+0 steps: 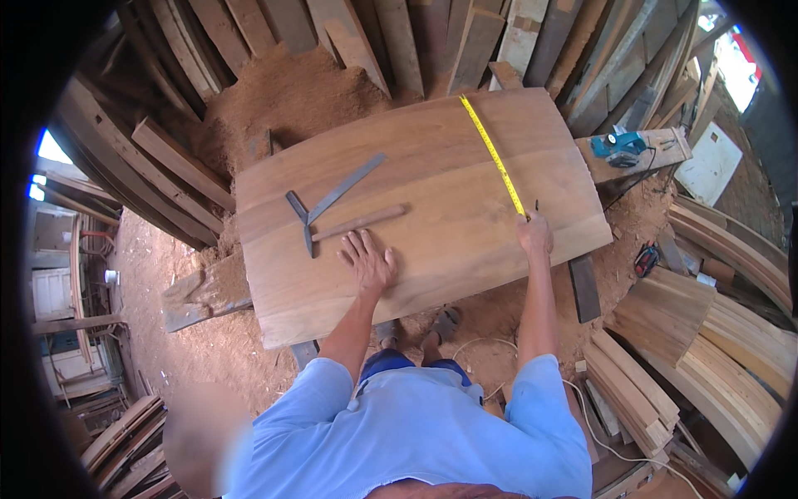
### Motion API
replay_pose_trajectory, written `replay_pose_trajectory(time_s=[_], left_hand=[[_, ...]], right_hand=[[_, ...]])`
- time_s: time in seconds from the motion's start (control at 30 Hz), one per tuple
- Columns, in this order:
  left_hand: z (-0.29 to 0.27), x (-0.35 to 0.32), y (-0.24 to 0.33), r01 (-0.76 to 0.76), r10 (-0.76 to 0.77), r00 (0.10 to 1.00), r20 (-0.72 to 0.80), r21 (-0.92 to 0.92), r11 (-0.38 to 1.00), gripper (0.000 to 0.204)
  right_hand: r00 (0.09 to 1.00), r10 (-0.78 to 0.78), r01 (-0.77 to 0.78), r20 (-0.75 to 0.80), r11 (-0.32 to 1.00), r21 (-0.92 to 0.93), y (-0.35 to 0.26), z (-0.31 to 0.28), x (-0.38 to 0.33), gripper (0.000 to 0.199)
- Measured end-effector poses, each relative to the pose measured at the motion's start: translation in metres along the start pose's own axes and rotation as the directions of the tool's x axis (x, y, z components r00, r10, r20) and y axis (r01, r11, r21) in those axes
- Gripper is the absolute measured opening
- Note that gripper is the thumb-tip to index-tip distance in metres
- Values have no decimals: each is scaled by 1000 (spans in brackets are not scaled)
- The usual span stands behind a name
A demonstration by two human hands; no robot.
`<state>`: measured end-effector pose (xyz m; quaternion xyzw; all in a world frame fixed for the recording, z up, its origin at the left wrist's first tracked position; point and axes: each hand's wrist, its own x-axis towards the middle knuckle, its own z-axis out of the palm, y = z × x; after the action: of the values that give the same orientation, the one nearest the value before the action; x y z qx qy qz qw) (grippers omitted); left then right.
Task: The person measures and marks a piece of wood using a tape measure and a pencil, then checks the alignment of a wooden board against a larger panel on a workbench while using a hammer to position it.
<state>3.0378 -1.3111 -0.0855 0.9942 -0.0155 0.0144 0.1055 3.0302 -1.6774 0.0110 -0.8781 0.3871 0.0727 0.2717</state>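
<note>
A wide wooden panel (449, 241) lies in front of me. My left hand (369, 263) rests flat on it with the fingers spread, holding nothing. Across the panel's right part runs a yellow tape measure (496, 160), from the far edge to my right hand (536, 234). That hand is closed on its near end; the tape's case is not visible. A thin dark stick, perhaps a pencil (537, 205), pokes up from the same fingers. Just beyond my left hand lies a hammer (362, 219) with a wooden handle. Its head touches or nearly touches a metal try square (345, 188).
A teal power planer (622, 145) sits on a plank at the right. Boards (399, 41) lean behind a sawdust heap (299, 91). Stacked timber (731, 349) stands at the lower right, near a white cord (598, 432). A blurred person's head (206, 441) shows at lower left.
</note>
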Motion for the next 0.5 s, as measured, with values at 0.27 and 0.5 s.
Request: replay_pose_trajectory(time_s=[0.27,0.5], left_hand=[[4,5,3,2,0,1000,-19,70,998,82],[5,1,5,-12,17,999,-47,96,995,80]], right_hand=[[999,10,-11,43,1000,14,9,11,32,44],[998,-17,20,-58,998,58,108,1,-69,45]])
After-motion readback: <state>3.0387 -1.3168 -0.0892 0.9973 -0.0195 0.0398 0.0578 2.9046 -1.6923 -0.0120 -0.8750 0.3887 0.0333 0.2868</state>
